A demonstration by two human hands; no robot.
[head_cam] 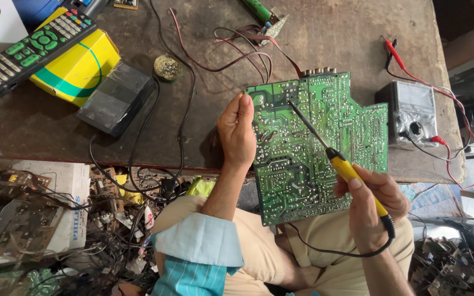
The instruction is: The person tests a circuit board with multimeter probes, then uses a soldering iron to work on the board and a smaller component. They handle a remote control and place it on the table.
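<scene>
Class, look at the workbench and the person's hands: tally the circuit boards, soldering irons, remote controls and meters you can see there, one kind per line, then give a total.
Circuit board: 1
Soldering iron: 1
Remote control: 1
Meter: 1
Total: 4

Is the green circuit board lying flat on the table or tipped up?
Tipped up: the green circuit board leans off the table edge, held by the left hand.

Remote (28, 49) on yellow box (80, 68); grey multimeter (411, 112) on workbench (204, 142).

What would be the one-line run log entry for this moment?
left hand: grips circuit board edge | right hand: holds soldering iron | tip: on board | board: solder side up, tilted at bench edge
</scene>
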